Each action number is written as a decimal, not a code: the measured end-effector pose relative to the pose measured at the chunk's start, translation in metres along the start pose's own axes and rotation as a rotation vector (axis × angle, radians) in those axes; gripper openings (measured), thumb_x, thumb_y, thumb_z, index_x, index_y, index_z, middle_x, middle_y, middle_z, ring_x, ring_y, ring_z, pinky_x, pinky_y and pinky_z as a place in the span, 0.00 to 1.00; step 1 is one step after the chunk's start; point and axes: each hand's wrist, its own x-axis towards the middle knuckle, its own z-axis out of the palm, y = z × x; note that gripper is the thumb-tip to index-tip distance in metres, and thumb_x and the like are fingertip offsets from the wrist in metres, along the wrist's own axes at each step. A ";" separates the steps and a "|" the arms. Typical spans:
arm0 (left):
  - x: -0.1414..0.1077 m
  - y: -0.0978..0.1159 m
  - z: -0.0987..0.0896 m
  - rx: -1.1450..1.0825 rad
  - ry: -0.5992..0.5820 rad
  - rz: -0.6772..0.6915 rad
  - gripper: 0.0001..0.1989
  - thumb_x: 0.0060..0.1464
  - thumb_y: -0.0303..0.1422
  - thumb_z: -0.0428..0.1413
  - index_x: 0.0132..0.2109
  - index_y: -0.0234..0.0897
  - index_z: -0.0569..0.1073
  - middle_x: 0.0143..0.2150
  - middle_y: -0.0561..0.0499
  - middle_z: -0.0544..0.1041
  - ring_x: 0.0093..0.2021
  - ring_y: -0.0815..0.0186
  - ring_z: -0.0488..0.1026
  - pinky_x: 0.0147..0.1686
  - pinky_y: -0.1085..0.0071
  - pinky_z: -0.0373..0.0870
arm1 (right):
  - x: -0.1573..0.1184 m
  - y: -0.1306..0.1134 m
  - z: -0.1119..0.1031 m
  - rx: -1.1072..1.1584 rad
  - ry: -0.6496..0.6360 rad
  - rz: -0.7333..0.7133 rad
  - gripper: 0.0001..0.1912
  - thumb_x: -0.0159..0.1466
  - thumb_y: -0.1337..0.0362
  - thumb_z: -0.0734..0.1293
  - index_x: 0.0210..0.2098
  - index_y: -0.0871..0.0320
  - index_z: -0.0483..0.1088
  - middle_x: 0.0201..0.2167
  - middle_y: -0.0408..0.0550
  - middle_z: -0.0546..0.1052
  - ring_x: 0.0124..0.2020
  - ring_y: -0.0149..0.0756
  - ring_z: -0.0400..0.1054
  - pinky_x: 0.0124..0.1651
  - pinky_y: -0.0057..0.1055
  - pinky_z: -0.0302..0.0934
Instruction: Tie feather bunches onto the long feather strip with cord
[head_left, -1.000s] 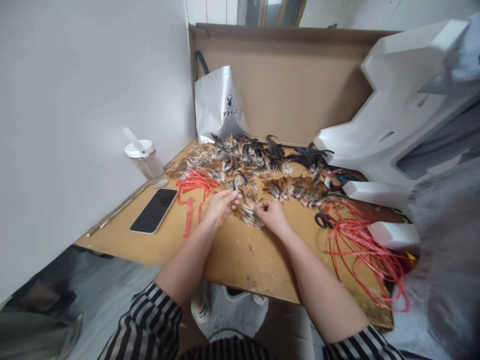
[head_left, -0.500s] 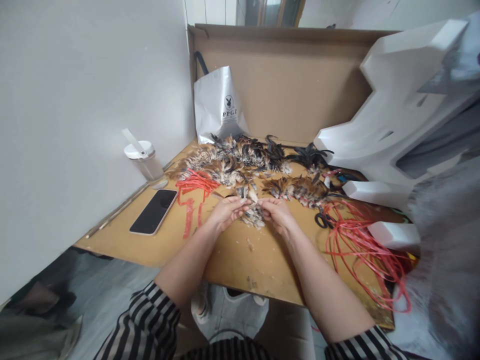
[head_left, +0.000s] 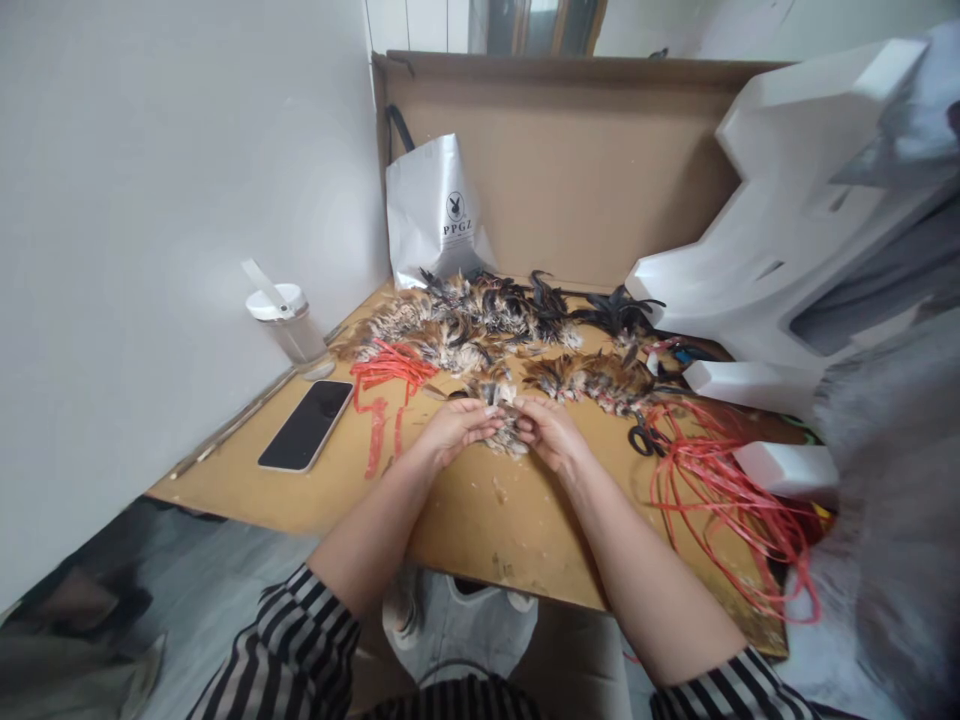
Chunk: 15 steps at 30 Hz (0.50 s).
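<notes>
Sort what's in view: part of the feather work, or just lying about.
Likely in the job:
nearest feathers
feather rows behind
short red strips
long red strands
perhaps black-handled scissors

Apparently just lying about:
phone
lidded cup
silver bag
white molded piece

Feathers (head_left: 480, 305) across the table (head_left: 510, 540), shopping bag (head_left: 427, 215) behind them; smartphone (head_left: 306, 426) out left, cup (head_left: 300, 338) just beyond it; scissors (head_left: 651, 437) and a ribbon tangle (head_left: 694, 452) over right!
</notes>
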 end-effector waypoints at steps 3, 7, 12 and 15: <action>0.001 0.000 0.000 0.001 -0.002 0.003 0.11 0.43 0.30 0.61 0.35 0.27 0.75 0.33 0.44 0.76 0.28 0.73 0.73 0.26 0.82 0.68 | -0.002 0.001 0.003 0.004 0.008 -0.022 0.12 0.42 0.62 0.72 0.21 0.62 0.67 0.14 0.38 0.64 0.14 0.19 0.46 0.15 0.19 0.37; 0.002 0.000 0.001 -0.049 -0.001 0.001 0.09 0.43 0.28 0.60 0.33 0.27 0.75 0.29 0.46 0.76 0.25 0.75 0.72 0.22 0.84 0.66 | -0.006 0.005 0.012 -0.102 0.067 -0.062 0.12 0.43 0.60 0.71 0.23 0.61 0.69 0.15 0.40 0.69 0.13 0.19 0.49 0.16 0.20 0.40; 0.002 0.000 0.002 -0.080 0.028 0.001 0.07 0.43 0.26 0.60 0.33 0.27 0.74 0.25 0.48 0.75 0.24 0.75 0.72 0.23 0.84 0.67 | -0.004 0.011 0.015 -0.258 0.115 -0.208 0.10 0.44 0.61 0.71 0.23 0.61 0.70 0.18 0.42 0.72 0.18 0.25 0.60 0.23 0.23 0.54; 0.002 -0.001 0.003 -0.073 0.035 0.013 0.07 0.42 0.26 0.60 0.31 0.27 0.74 0.25 0.48 0.75 0.24 0.75 0.72 0.24 0.84 0.67 | -0.001 0.014 0.012 -0.327 0.112 -0.271 0.10 0.45 0.61 0.70 0.24 0.61 0.70 0.20 0.44 0.73 0.21 0.27 0.64 0.27 0.25 0.57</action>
